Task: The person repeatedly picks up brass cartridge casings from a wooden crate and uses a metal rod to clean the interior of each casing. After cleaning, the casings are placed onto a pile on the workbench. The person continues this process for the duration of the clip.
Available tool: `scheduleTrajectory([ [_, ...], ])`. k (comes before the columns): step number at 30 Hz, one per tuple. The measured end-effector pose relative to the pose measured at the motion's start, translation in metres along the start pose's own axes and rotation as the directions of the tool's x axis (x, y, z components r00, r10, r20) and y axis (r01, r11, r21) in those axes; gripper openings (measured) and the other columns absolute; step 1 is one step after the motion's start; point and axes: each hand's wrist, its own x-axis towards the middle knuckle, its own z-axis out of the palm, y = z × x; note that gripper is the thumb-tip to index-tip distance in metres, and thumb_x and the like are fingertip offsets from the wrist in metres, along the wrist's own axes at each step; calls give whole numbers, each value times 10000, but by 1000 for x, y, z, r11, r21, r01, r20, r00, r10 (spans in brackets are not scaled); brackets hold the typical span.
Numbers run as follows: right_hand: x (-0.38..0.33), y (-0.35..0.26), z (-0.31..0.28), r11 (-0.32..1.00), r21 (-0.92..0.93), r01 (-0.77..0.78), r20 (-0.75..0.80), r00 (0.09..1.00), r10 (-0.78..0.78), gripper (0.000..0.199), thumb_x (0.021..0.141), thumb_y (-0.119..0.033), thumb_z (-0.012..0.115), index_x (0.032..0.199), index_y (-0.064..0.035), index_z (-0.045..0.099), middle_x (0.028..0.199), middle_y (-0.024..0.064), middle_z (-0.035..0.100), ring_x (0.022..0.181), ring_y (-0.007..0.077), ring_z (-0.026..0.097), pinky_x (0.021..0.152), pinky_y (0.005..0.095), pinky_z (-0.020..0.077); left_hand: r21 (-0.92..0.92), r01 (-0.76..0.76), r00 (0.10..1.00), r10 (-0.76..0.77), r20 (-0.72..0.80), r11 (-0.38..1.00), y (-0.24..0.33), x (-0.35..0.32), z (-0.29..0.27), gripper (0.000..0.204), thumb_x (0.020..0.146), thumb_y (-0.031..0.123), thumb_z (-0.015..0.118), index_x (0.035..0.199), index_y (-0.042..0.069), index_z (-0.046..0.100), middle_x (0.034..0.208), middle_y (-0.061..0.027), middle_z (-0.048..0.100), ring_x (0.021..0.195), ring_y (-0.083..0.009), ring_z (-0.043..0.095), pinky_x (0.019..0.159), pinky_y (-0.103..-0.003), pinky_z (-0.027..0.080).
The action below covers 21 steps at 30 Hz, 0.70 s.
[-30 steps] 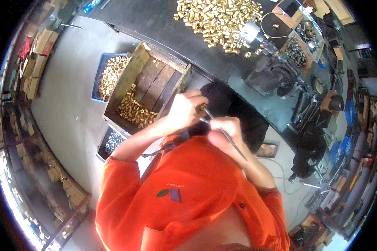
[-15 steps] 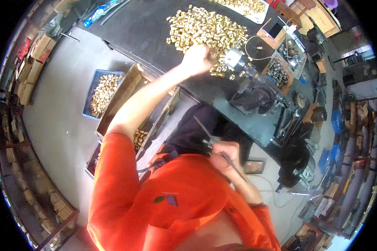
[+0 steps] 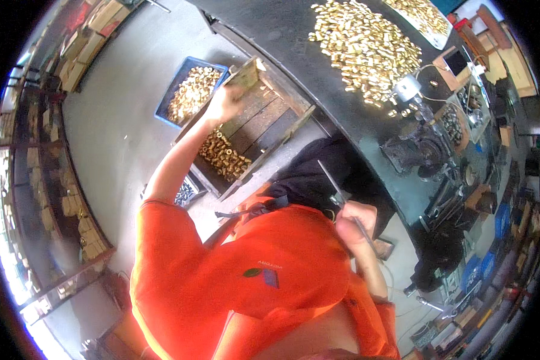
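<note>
My left hand (image 3: 224, 105) is over the side of a wooden box (image 3: 295, 127), close to a blue crate (image 3: 159, 111) of small brass fittings (image 3: 193, 90). Motion smears its fingers, so I cannot make out whether anything is in them. Loose brass fittings (image 3: 224, 157) lie in the near part of the box. In front of my orange shirt, my right hand (image 3: 356, 222) is closed round a thin metal rod (image 3: 329, 175), which sticks out at both ends of the fist. A small metal piece (image 3: 337, 198) shows beside the thumb.
On the dark workbench (image 3: 270, 27) lies a large heap of brass fittings (image 3: 366, 51). A dark bench fixture with a round metal head (image 3: 407, 88) stands at its near side. Further right are a tray of metal parts (image 3: 453, 123) and tools. Shelves (image 3: 42, 180) line the left.
My left hand has left the fixture and swung left and down to the wooden box. My right hand still grips the rod. The view has turned leftward.
</note>
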Motion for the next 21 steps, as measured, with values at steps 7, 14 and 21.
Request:
scheduleTrajectory([
  [7, 7, 0, 9, 999, -41, 16, 13, 1000, -15, 357, 673, -215, 621, 538, -33, 345, 505, 45, 304, 438, 151, 320, 441, 302, 225, 759, -110, 926, -211, 313, 641, -103, -51, 47, 172, 634, 45, 635, 799, 72, 674, 857, -168, 673, 802, -317, 665, 694, -427, 533],
  [14, 2, 3, 12, 998, -61, -23, -18, 1000, 22, 489, 738, -333, 668, 550, -37, 328, 519, 46, 289, 450, 164, 309, 448, 305, 227, 782, -380, 794, -259, 550, 494, -82, -41, 61, 212, 640, 124, 739, 844, 78, 706, 915, -110, 697, 894, -258, 674, 744, -397, 538],
  [21, 4, -11, 7, 998, 50, -47, 54, 998, 45, 474, 746, -326, 665, 561, -38, 337, 527, 50, 292, 459, 173, 316, 449, 320, 227, 116, 7, 971, -35, 236, 993, -28, -50, 38, 300, 696, 124, 632, 965, -6, 624, 813, -145, 654, 683, -237, 657, 658, -374, 521],
])
